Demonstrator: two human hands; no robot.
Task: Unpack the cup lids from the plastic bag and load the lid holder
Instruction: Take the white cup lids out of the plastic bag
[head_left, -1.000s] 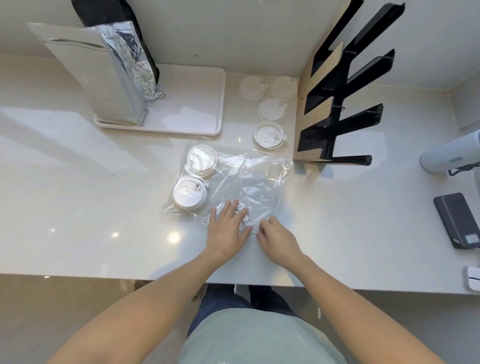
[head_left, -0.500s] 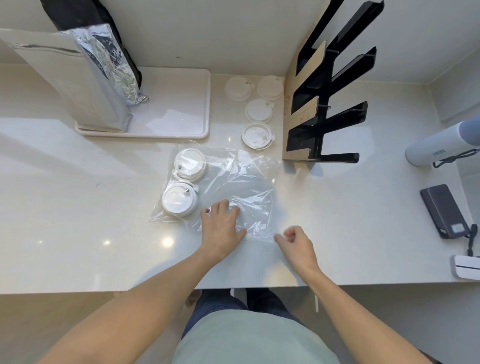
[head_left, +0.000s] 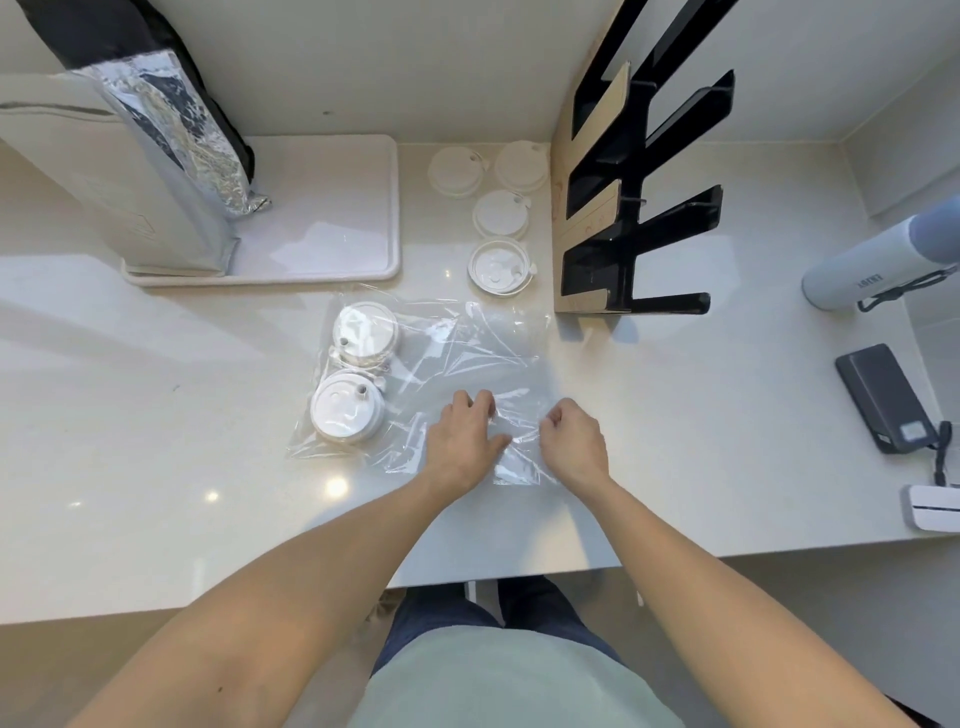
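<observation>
On the pale worktop (head_left: 156, 415): clear crinkled plastic bag (head_left: 467, 353) lies flat, two white round cup lids (head_left: 348, 413) inside at its left end.
Left hand (head_left: 462, 441): fingers curled, pinching the film at the near edge.
Right hand (head_left: 574, 441): fingers curled on the same edge, just beside.
Opening: best to pull the two layers apart gently, so the lids stay put.
Black slotted lid holder (head_left: 639, 208): upright behind, four loose white lids (head_left: 498, 213) beside it.

Both bare forearms reach forward; the left hand (head_left: 464, 441) and right hand (head_left: 574, 441) curl their fingers, pinching the clear plastic bag (head_left: 467, 353).
</observation>
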